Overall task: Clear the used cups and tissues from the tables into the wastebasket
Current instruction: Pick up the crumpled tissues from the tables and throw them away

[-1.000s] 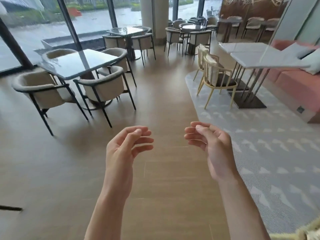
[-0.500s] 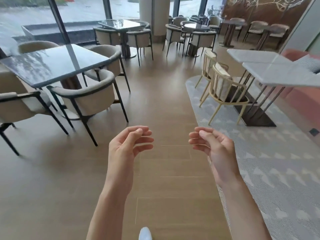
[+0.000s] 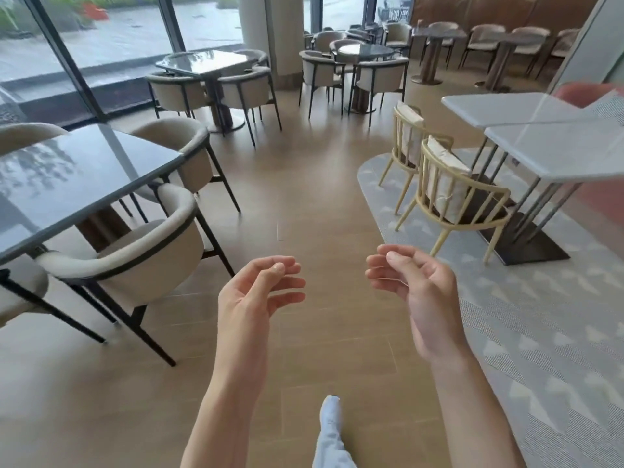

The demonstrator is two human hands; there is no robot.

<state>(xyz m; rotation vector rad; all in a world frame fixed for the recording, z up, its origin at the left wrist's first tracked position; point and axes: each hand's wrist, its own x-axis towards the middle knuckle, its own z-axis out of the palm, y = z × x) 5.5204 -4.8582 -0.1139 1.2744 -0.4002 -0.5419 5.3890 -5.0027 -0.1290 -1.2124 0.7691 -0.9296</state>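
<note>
My left hand and my right hand hang in front of me above the wooden floor, palms facing each other, fingers loosely curled, holding nothing. No cup, tissue or wastebasket shows in the head view. The dark glossy table at the left and the white tables at the right show bare tops.
Beige armchairs ring the dark table at the left. Pale wooden chairs stand on a grey rug by the white tables. More tables and chairs fill the back. A wooden aisle runs between. My pale trouser leg shows below.
The view has advanced along the aisle; the left table and right chairs are closer. My leg has come into view. Both hands keep the same pose.
</note>
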